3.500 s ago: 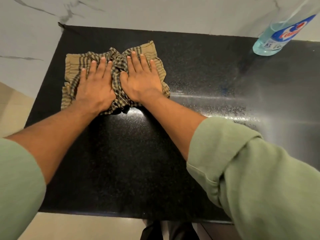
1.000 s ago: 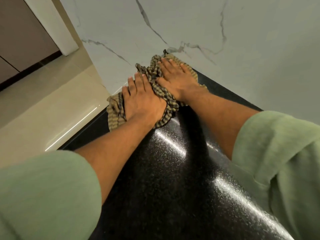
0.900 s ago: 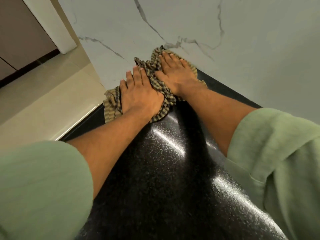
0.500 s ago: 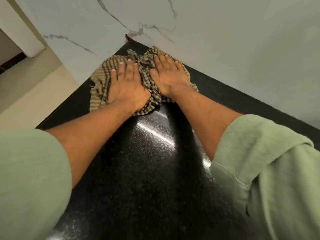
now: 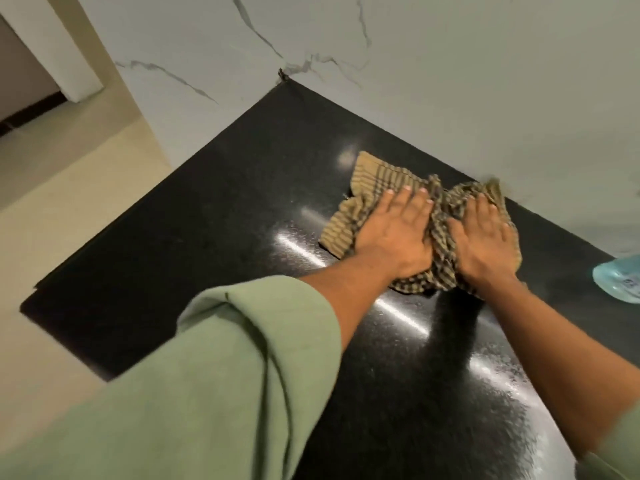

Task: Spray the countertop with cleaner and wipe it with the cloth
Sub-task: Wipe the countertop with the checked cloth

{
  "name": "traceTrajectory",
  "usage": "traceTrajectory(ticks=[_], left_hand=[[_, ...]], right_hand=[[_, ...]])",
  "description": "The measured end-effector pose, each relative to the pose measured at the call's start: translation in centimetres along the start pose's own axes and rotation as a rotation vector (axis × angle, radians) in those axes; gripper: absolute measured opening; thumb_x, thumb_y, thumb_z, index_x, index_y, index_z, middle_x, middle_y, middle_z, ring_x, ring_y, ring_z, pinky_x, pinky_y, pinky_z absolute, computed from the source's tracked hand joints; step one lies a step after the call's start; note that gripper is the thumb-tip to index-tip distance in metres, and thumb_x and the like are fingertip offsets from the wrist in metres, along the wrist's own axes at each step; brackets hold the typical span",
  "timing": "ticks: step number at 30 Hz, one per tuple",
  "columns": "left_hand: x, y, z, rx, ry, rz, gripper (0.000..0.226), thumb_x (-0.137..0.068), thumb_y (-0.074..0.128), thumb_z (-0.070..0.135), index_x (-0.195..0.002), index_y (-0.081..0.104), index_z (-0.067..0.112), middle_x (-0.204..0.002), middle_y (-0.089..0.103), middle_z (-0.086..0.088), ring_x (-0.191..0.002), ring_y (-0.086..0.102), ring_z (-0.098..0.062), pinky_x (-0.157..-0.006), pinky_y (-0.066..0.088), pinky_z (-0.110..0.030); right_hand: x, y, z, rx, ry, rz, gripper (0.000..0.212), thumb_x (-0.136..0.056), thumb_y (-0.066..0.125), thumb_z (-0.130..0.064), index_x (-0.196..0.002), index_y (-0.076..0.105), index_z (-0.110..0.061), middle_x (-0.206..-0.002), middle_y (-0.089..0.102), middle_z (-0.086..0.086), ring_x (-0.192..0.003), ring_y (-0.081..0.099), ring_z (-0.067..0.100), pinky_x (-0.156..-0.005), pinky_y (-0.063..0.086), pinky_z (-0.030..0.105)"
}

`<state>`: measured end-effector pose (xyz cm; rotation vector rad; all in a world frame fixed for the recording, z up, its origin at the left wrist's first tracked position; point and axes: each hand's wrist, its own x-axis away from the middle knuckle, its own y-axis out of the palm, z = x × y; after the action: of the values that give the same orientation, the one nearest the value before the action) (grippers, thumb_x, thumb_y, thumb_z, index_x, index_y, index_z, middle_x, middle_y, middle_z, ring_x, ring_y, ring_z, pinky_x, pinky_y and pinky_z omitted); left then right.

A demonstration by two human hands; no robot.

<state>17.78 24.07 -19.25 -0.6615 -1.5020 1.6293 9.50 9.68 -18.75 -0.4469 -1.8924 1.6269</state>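
Note:
A tan and black checked cloth [image 5: 372, 181] lies bunched on the black speckled countertop [image 5: 225, 216], close to the back wall. My left hand [image 5: 398, 233] presses flat on the cloth's left half with straight fingers. My right hand [image 5: 485, 244] presses flat on its right half beside it. A ridge of bunched fabric stands between the two hands. At the right edge of the view the base of the clear blue cleaner bottle [image 5: 620, 282] stands on the counter, right of my right hand.
A white marble-veined wall [image 5: 450, 81] runs along the counter's back and left sides, meeting at the far corner. Cream floor tiles [image 5: 52, 188] lie beyond the counter's left edge. Wet, shiny streaks show on the counter in front of the cloth.
Both hands have slid the cloth out of the far left corner and rightward along the back wall. The cleaner bottle has come back into view at the right.

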Motion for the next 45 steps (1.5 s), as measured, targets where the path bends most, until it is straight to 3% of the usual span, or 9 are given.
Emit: traceTrajectory(ticks=[7, 12, 15, 21, 30, 33, 37, 45], left_hand=[[5.9, 0.6, -1.8, 0.015, 0.069, 0.006, 0.069, -0.106, 0.019, 0.046, -0.164, 0.006, 0.013, -0.173, -0.001, -0.006, -0.16, -0.004, -0.022, -0.128, -0.006, -0.045], [12.0, 0.8, -7.6, 0.053, -0.015, 0.042, 0.073, -0.104, 0.024, 0.056, -0.165, 0.009, 0.018, -0.173, 0.001, -0.002, -0.16, -0.001, -0.02, -0.129, -0.003, -0.045], [15.1, 0.4, -12.1, 0.022, -0.061, 0.044, 0.074, -0.103, 0.024, 0.056, -0.165, 0.01, 0.018, -0.173, 0.002, -0.003, -0.16, 0.001, -0.021, -0.129, 0.0, -0.045], [20.7, -0.4, -17.9, -0.074, -0.063, -0.03, 0.078, -0.094, 0.001, 0.048, -0.164, 0.006, 0.013, -0.173, 0.002, -0.005, -0.16, -0.002, -0.019, -0.129, -0.003, -0.042], [27.2, 0.7, -15.7, -0.081, 0.018, -0.038, 0.077, -0.101, 0.018, 0.055, -0.163, 0.01, 0.01, -0.173, 0.005, -0.008, -0.159, -0.003, -0.023, -0.129, 0.0, -0.046], [26.9, 1.0, -15.5, -0.059, 0.024, -0.03, 0.077, -0.102, 0.014, 0.059, -0.164, 0.003, 0.015, -0.173, -0.006, -0.005, -0.159, -0.009, -0.022, -0.129, 0.001, -0.049], [23.8, 0.9, -16.0, -0.056, 0.061, -0.012, 0.076, -0.101, 0.01, 0.057, -0.164, 0.008, 0.015, -0.173, -0.002, -0.005, -0.159, -0.006, -0.022, -0.129, 0.001, -0.05], [12.3, -1.4, -19.8, -0.045, -0.067, 0.033, 0.066, -0.107, 0.015, 0.044, -0.164, 0.005, 0.011, -0.173, -0.001, -0.008, -0.159, -0.004, -0.023, -0.129, -0.002, -0.048]], right_hand=[[5.0, 1.7, -2.6, -0.037, 0.02, 0.001, 0.08, -0.099, 0.009, -0.061, -0.163, -0.003, -0.015, -0.171, -0.011, 0.003, -0.157, -0.01, 0.021, -0.127, -0.004, 0.047], [8.3, 2.5, -7.5, -0.028, -0.081, -0.01, 0.092, -0.089, 0.0, -0.069, -0.163, -0.005, -0.015, -0.17, -0.016, 0.002, -0.156, -0.015, 0.021, -0.127, -0.006, 0.048], [10.2, 3.7, -13.1, 0.015, -0.209, 0.02, 0.088, -0.09, -0.003, -0.066, -0.162, -0.004, -0.015, -0.17, -0.015, 0.003, -0.157, -0.014, 0.022, -0.125, -0.008, 0.047], [12.7, 5.2, -22.3, -0.024, -0.419, 0.01, 0.074, -0.1, 0.009, -0.055, -0.163, 0.0, -0.016, -0.171, -0.012, 0.0, -0.157, -0.012, 0.022, -0.127, -0.007, 0.049], [18.5, 5.9, -18.6, 0.033, -0.616, -0.049, 0.069, -0.103, 0.003, -0.056, -0.162, -0.009, -0.021, -0.168, -0.022, -0.006, -0.154, -0.024, 0.012, -0.128, -0.006, 0.045], [19.2, 6.0, -17.1, 0.019, -0.568, -0.053, 0.067, -0.103, 0.003, -0.056, -0.161, -0.013, -0.024, -0.167, -0.024, -0.01, -0.152, -0.027, 0.008, -0.128, -0.008, 0.043], [17.4, 5.4, -17.5, 0.026, -0.517, -0.048, 0.07, -0.101, 0.0, -0.056, -0.161, -0.012, -0.022, -0.167, -0.024, -0.007, -0.153, -0.025, 0.011, -0.128, -0.006, 0.045], [4.3, 3.3, -21.7, 0.033, -0.4, 0.008, 0.071, -0.102, 0.009, -0.052, -0.163, 0.005, -0.017, -0.171, -0.01, -0.004, -0.157, -0.008, 0.018, -0.127, -0.002, 0.049]])
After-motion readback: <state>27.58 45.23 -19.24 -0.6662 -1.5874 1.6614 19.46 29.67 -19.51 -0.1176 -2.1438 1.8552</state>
